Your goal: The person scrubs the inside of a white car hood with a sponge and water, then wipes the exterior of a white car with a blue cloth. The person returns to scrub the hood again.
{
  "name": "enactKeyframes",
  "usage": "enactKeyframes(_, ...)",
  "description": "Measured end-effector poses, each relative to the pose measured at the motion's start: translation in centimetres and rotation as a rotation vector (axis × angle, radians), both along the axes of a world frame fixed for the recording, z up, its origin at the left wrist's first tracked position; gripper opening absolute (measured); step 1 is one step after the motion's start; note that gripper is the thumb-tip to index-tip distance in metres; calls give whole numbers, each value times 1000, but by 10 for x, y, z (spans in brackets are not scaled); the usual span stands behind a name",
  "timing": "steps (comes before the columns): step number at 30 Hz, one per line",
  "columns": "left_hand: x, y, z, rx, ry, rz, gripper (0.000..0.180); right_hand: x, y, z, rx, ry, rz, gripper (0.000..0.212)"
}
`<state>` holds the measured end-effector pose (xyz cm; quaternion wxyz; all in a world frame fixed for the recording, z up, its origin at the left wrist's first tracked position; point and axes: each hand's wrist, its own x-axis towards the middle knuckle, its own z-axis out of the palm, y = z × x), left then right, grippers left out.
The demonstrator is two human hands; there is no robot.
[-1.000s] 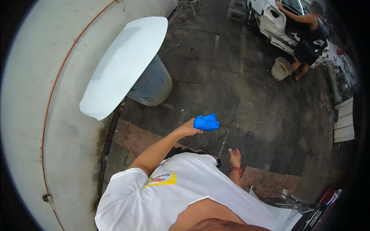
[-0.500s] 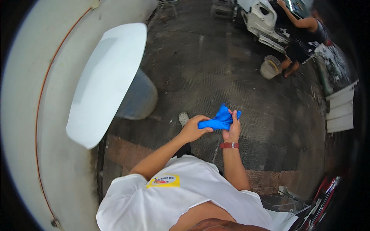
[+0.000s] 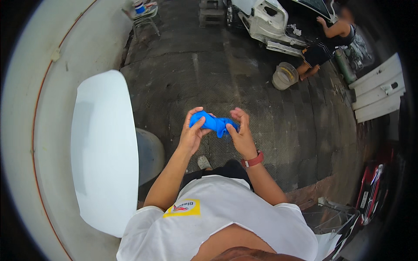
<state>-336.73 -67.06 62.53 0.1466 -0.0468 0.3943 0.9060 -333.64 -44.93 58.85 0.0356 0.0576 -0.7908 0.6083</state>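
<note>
A bright blue cloth (image 3: 210, 122), twisted and bunched up, is held in the air in front of my body. My left hand (image 3: 190, 132) grips its left end, thumb on top and fingers curled behind. At the other end, the thumb of my right hand (image 3: 241, 137) presses on the cloth, while the fingers above are raised and slightly blurred. A red-strapped watch (image 3: 252, 159) is on my right wrist. To my left, a large smooth white panel (image 3: 104, 152) rests over a greyish barrel (image 3: 149, 156), which it partly hides.
A person (image 3: 333, 41) stands at a stripped white car body (image 3: 270, 26), with a bucket (image 3: 285, 76) nearby. A white ribbed panel (image 3: 379, 89) is at the right. Metal parts (image 3: 333, 215) lie at lower right. A stool (image 3: 146, 19) stands far left, by an orange hose (image 3: 37, 113).
Both hands and the cloth have shifted left in view, and the right hand's fingers have lifted and spread. The view has turned, showing the stool and more of the ribbed panel.
</note>
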Motion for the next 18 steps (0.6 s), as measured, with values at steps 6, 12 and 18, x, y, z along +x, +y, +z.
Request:
enactKeyframes(6,-105,10,16,-886,856,-229,25,-79,-9,-5,-1184,-598,-34,85)
enactKeyframes(12,-207,63,-5,-822,822,-507,13,-220,21,-45,-1144,-575,-286,40)
enactKeyframes(18,-361,108,-18,42,40,78,26,-397,23,46,-1229,-155,-270,22)
